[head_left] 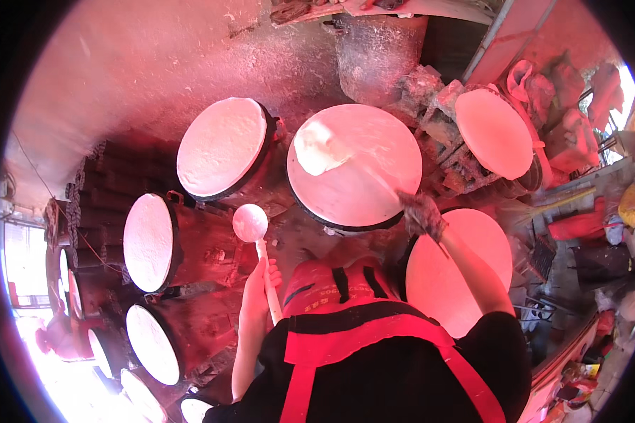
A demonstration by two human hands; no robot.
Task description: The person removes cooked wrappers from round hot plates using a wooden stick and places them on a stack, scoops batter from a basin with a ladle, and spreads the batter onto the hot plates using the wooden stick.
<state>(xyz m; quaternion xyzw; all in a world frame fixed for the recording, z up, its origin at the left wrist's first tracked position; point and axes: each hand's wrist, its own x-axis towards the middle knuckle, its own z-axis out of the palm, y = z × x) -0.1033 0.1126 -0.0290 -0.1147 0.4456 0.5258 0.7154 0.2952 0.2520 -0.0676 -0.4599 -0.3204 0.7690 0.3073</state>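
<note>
My left hand [267, 280], bare, is closed around the pale handle of a round-headed ladle [250, 223], held upright in front of my left side. My right hand [423, 215] wears a dark, stained glove and grips a thin stick or handle at the right rim of a large round vessel [397, 143]. That vessel holds a pale, smooth surface. A blurred streak runs from the gloved hand towards a bright whitish lump [320, 149] at the surface's left part; whether the two are joined is unclear.
Around stand more round vessels with pale tops: one at upper left [219, 148], one at left [148, 243], one at lower right [450, 264] and one at upper right [495, 132]. A large crusted tub [378, 58] stands behind. Clutter lies at the right.
</note>
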